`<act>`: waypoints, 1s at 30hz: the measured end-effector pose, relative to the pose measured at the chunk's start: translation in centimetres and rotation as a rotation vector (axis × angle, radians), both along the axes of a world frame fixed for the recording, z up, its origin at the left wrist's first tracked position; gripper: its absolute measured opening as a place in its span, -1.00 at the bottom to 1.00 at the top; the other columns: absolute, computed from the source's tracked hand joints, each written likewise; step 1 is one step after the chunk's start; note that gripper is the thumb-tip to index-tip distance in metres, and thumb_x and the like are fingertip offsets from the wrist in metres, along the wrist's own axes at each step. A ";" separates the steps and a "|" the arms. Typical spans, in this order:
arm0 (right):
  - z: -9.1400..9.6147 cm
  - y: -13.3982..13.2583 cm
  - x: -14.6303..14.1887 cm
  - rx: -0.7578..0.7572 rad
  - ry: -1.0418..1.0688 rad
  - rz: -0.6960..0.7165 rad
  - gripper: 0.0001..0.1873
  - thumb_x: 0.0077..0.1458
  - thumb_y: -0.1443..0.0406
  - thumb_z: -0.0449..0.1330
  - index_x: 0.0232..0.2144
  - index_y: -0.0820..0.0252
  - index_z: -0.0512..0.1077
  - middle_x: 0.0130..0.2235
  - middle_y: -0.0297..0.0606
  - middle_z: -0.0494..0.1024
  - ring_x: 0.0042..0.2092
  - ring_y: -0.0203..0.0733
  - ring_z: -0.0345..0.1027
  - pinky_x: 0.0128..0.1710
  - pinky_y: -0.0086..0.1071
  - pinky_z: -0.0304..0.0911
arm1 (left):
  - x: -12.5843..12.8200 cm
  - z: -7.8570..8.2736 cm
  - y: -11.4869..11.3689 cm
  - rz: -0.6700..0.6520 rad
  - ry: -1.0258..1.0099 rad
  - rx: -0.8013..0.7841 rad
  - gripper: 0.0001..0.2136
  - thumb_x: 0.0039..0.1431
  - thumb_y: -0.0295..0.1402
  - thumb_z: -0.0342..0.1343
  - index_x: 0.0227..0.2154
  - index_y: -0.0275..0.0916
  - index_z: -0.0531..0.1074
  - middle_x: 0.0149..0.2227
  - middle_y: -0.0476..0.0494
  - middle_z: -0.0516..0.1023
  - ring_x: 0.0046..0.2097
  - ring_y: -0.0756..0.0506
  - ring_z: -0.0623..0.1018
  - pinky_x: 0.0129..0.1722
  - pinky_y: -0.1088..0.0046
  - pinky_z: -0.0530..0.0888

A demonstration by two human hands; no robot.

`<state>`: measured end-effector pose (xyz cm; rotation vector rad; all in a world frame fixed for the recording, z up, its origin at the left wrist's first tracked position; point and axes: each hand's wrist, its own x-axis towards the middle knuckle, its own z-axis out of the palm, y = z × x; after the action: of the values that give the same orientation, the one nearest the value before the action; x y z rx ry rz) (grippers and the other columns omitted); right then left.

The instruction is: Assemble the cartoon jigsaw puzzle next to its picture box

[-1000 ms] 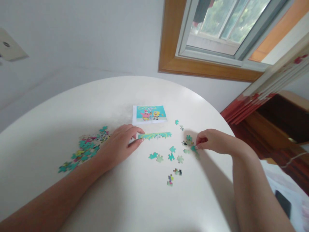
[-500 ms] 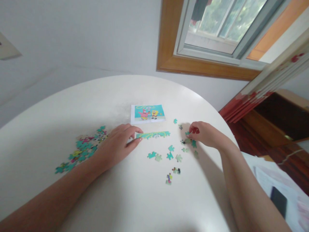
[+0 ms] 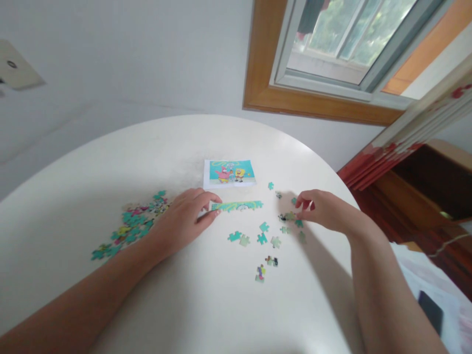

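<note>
My left hand (image 3: pixel 182 221) lies on the round white table (image 3: pixel 206 305). Its thumb and forefinger pinch the left end of a joined teal puzzle strip (image 3: pixel 239 206). My right hand (image 3: pixel 322 210) hovers low at the right, fingers curled. Its fingertips pinch a small greenish puzzle piece (image 3: pixel 290 215) that lies on the table among other loose pieces. Several loose teal pieces (image 3: pixel 262 238) are scattered between my hands. Behind the strip lies the reference picture card (image 3: pixel 229 172).
A heap of unsorted pieces (image 3: pixel 131 226) lies left of my left hand. Two darker pieces (image 3: pixel 266 266) sit nearer to me. A wood-framed window (image 3: pixel 317 105) and a red-edged curtain (image 3: pixel 401 142) are at the right. A dark phone (image 3: pixel 429 317) lies off the table at lower right.
My right hand went from the pieces near the table's right side up to a farther piece, then back down a little. My left hand stayed on the strip.
</note>
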<state>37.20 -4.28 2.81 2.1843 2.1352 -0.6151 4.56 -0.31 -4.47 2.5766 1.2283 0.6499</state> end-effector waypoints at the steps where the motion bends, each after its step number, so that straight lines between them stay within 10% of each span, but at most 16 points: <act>1: 0.1 -0.2 -0.1 -0.054 0.017 0.025 -0.80 -0.10 0.27 0.25 -0.34 0.17 0.49 -0.33 -0.25 0.52 -0.35 -0.22 0.36 -0.37 -0.41 0.18 | 0.0 0.0 0.0 -0.001 0.000 0.000 -0.78 0.22 -0.21 -0.02 -0.17 -0.20 0.39 -0.35 -0.08 0.40 -0.25 -0.12 0.41 -0.17 0.33 0.33; 17: 0.0 -0.4 1.0 -0.180 0.072 0.037 -0.79 -0.15 0.38 0.18 -0.37 0.18 0.52 -0.37 -0.28 0.55 -0.34 -0.20 0.39 -0.35 -0.40 0.21 | 0.0 0.1 -0.1 0.005 -0.010 0.000 -0.77 0.22 -0.21 -0.01 -0.17 -0.20 0.39 -0.35 -0.08 0.39 -0.25 -0.12 0.41 -0.17 0.32 0.33; 30: 0.4 -0.1 0.5 -0.008 -0.028 -0.073 -0.79 0.08 0.23 0.13 -0.29 0.23 0.48 -0.26 -0.15 0.58 -0.31 -0.19 0.41 -0.35 -0.40 0.21 | 0.0 0.0 0.1 0.009 0.015 -0.001 -0.76 0.21 -0.19 -0.02 -0.17 -0.19 0.40 -0.36 -0.07 0.40 -0.26 -0.12 0.41 -0.18 0.33 0.33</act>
<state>37.70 -4.34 3.17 2.2613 2.0451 -0.5924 4.59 -0.25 -4.42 2.5809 1.2448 0.6325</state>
